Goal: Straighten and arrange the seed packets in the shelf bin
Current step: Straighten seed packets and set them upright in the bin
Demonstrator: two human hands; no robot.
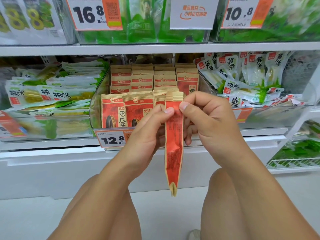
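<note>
**Both hands pinch one seed packet upright in front of the bin**

Left hand (149, 134) pinches the held seed packet (173, 144) near its top, thumb on the near face, other fingers curled behind. Right hand (211, 118) pinches the same spot from the other side, thumb tip beside the left thumb, fingers curled behind the packet. Packet seen nearly edge-on: long axis vertical, crimped tan top end up, folded bottom end pointing down, hanging free below the hands. Red printed side faces the camera.

It sits just in front of the clear shelf bin (94, 108), at the bin's front edge, right of centre. Inside the bin, rows of matching sunflower seed packets (138, 108) stand upright, fronts forward. Price tag (112, 139) reading 12.8 clips to the bin's front lower edge. Bamboo shoot packs (242, 78) fill the right neighbouring bin.
</note>
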